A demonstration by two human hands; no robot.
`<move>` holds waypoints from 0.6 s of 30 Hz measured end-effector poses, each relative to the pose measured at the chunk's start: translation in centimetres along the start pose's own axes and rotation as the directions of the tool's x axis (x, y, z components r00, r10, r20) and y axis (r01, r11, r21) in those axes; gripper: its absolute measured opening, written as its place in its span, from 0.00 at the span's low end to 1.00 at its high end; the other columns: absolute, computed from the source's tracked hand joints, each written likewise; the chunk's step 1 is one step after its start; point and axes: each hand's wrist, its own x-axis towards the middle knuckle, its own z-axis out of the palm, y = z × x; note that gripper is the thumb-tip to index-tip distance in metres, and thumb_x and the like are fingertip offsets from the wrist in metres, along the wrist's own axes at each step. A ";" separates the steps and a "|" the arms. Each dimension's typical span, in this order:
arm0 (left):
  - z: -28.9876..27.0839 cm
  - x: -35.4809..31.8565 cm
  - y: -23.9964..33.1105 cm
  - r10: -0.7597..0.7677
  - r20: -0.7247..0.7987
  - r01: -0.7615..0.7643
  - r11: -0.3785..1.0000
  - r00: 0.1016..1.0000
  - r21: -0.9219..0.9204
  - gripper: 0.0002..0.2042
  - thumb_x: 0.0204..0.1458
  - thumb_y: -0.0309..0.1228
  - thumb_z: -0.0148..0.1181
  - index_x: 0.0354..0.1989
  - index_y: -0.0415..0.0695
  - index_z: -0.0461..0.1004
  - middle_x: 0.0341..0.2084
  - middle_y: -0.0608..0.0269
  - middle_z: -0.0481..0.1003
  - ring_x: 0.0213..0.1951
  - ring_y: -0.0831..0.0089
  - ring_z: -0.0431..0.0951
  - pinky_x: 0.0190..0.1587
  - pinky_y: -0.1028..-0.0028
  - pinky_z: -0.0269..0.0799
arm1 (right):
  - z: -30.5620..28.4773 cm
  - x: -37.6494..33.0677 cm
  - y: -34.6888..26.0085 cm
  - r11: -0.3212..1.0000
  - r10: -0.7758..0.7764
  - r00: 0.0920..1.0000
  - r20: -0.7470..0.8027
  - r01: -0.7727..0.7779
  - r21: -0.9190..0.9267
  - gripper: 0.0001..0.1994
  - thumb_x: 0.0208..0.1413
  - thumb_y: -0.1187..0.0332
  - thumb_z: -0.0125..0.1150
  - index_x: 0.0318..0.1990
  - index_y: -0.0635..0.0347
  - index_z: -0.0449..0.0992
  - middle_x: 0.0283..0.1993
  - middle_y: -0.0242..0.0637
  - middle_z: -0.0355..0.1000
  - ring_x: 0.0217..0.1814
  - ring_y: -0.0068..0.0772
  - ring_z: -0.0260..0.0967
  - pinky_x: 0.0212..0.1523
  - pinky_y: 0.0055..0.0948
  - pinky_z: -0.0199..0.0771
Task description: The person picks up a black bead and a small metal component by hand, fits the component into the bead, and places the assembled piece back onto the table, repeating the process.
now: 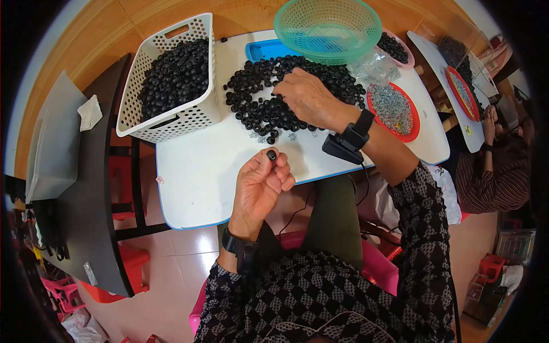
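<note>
Ring (271, 155): small, black, round w/ hole, pinched in left hand (260, 186); right hand (309, 97) spread on pile (269, 108)

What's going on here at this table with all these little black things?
A seated person is working through small black rings at a white table. The left hand holds one black ring pinched at its fingertips, above the table's bare front part. The right hand rests on the loose pile of black rings. A white basket of more rings stands to the left, a green basket sits behind the pile, and a red dish of pale small parts lies to the right.
</note>
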 end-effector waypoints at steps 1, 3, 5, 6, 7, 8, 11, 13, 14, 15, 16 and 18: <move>0.0 0.0 -0.1 -0.004 0.002 0.004 1.000 1.000 -0.001 0.09 0.77 0.34 0.63 0.53 0.41 0.80 0.45 0.58 0.79 0.40 0.68 0.75 0.41 0.64 0.70 | -0.1 -0.5 0.0 1.000 -0.001 1.000 0.001 0.001 -0.001 0.11 0.58 0.81 0.71 0.48 0.61 0.85 0.44 0.43 0.79 0.51 0.52 0.74 0.52 0.48 0.77; -0.1 0.1 -0.4 -0.001 -0.005 0.001 1.000 1.000 0.007 0.09 0.77 0.34 0.63 0.53 0.41 0.81 0.45 0.58 0.79 0.39 0.68 0.75 0.42 0.64 0.70 | -0.4 -1.4 0.0 1.000 0.001 1.000 0.001 -0.001 -0.003 0.11 0.57 0.81 0.71 0.47 0.61 0.84 0.44 0.43 0.78 0.51 0.52 0.73 0.51 0.48 0.76; 0.0 0.1 -0.7 0.005 -0.009 -0.005 1.000 1.000 0.016 0.09 0.77 0.34 0.63 0.53 0.41 0.81 0.45 0.58 0.80 0.39 0.68 0.75 0.42 0.64 0.71 | -0.9 -2.2 -0.5 0.998 0.035 0.997 -0.069 -0.032 0.045 0.10 0.58 0.80 0.70 0.47 0.62 0.84 0.42 0.45 0.79 0.50 0.55 0.73 0.52 0.48 0.76; 0.0 0.1 -0.8 0.014 -0.014 -0.014 1.000 1.000 0.025 0.09 0.77 0.34 0.63 0.53 0.41 0.81 0.45 0.58 0.80 0.39 0.68 0.75 0.42 0.64 0.71 | -1.2 -2.5 -1.0 0.998 0.036 0.997 -0.069 -0.032 0.047 0.10 0.58 0.80 0.70 0.47 0.62 0.84 0.42 0.45 0.79 0.50 0.55 0.73 0.52 0.48 0.76; 0.2 0.0 -0.8 0.013 -0.016 -0.013 1.000 1.000 0.027 0.09 0.77 0.34 0.63 0.53 0.41 0.81 0.45 0.58 0.80 0.39 0.68 0.75 0.42 0.64 0.71 | -1.5 -2.8 -1.4 0.988 0.092 0.993 -0.071 -0.082 0.130 0.07 0.62 0.78 0.69 0.47 0.63 0.83 0.42 0.42 0.79 0.47 0.50 0.75 0.50 0.44 0.77; 0.5 -0.1 -1.0 0.024 -0.026 -0.023 0.998 0.999 0.052 0.10 0.76 0.34 0.64 0.54 0.40 0.78 0.45 0.59 0.76 0.40 0.69 0.73 0.42 0.65 0.70 | -1.8 -3.3 -1.9 0.968 0.149 0.987 -0.066 -0.132 0.212 0.04 0.67 0.75 0.68 0.46 0.63 0.83 0.42 0.39 0.80 0.44 0.44 0.76 0.48 0.41 0.77; 0.7 -0.2 -1.3 0.030 -0.043 -0.026 0.997 0.999 0.076 0.12 0.75 0.34 0.66 0.55 0.39 0.75 0.45 0.61 0.73 0.41 0.70 0.70 0.42 0.67 0.68 | -2.4 -5.1 -3.2 0.516 0.388 0.911 0.143 -0.343 0.785 0.08 0.75 0.68 0.67 0.46 0.63 0.85 0.40 0.31 0.81 0.40 0.27 0.77 0.43 0.31 0.78; 0.3 0.0 -1.5 0.024 -0.049 -0.021 0.997 0.998 0.072 0.12 0.75 0.34 0.66 0.55 0.39 0.75 0.45 0.61 0.73 0.40 0.70 0.70 0.42 0.67 0.68 | -3.0 -6.0 -4.2 0.420 0.442 0.866 0.233 -0.430 0.799 0.09 0.77 0.66 0.66 0.47 0.64 0.85 0.40 0.29 0.82 0.40 0.22 0.76 0.42 0.27 0.77; 0.1 0.0 -1.2 0.018 -0.057 -0.014 0.998 0.998 0.062 0.10 0.75 0.33 0.65 0.55 0.39 0.78 0.45 0.59 0.77 0.39 0.69 0.73 0.42 0.66 0.70 | -3.0 -6.3 -4.7 0.317 0.485 0.814 0.320 -0.505 0.803 0.11 0.78 0.65 0.66 0.47 0.64 0.86 0.40 0.26 0.82 0.39 0.16 0.75 0.41 0.24 0.77; -0.2 0.1 -1.1 0.011 -0.065 -0.008 0.999 0.998 0.052 0.09 0.76 0.33 0.64 0.54 0.39 0.80 0.45 0.57 0.80 0.38 0.68 0.75 0.41 0.64 0.71 | -2.7 -6.7 -5.1 0.313 0.487 0.812 0.320 -0.505 0.804 0.11 0.78 0.65 0.66 0.47 0.64 0.86 0.40 0.26 0.82 0.39 0.16 0.75 0.41 0.24 0.77; -0.3 0.2 -1.0 0.009 -0.068 -0.005 0.999 0.998 0.054 0.09 0.76 0.33 0.64 0.54 0.39 0.80 0.45 0.57 0.80 0.38 0.68 0.75 0.41 0.64 0.71 | -2.4 -7.1 -5.4 0.232 0.456 0.827 0.328 -0.466 0.854 0.10 0.78 0.66 0.67 0.49 0.64 0.86 0.41 0.29 0.83 0.39 0.17 0.76 0.41 0.24 0.78; -0.4 0.2 -1.5 0.021 -0.074 -0.014 0.995 0.997 0.101 0.10 0.76 0.33 0.65 0.54 0.38 0.80 0.45 0.57 0.81 0.38 0.69 0.76 0.41 0.64 0.72 | -2.1 -8.3 -5.9 0.058 0.395 0.855 0.338 -0.390 0.919 0.08 0.76 0.68 0.69 0.51 0.65 0.87 0.43 0.34 0.85 0.39 0.19 0.77 0.42 0.24 0.79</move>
